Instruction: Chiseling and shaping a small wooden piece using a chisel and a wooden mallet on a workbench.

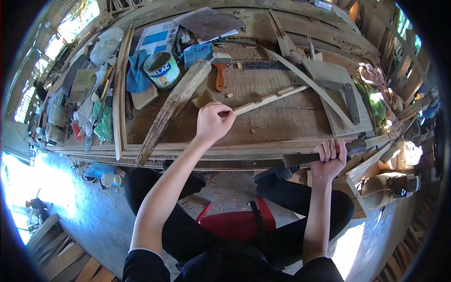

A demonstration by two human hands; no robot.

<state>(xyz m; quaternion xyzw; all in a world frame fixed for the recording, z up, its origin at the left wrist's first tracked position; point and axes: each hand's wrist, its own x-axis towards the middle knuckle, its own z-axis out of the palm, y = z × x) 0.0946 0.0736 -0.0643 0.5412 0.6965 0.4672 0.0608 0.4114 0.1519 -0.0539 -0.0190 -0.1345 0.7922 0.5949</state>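
Nearest is the person's black-clothed torso [230, 263], facing the brown, shaving-strewn wooden workbench [286, 123]. Over the workbench, the left hand [215, 121] pinches one end of a pale, slender, notched wooden strip [271, 99]; well apart, by the workbench's front edge, the right hand [330, 157] clasps a dark-handled, flat steel blade [300, 159]. Several notches appear already cut; how much shaping remains cannot be told.

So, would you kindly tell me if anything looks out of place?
Wood chips litter the workbench and floor; also, the rough, stained wooden stake lies askew, its near end jutting over the workbench's front edge.
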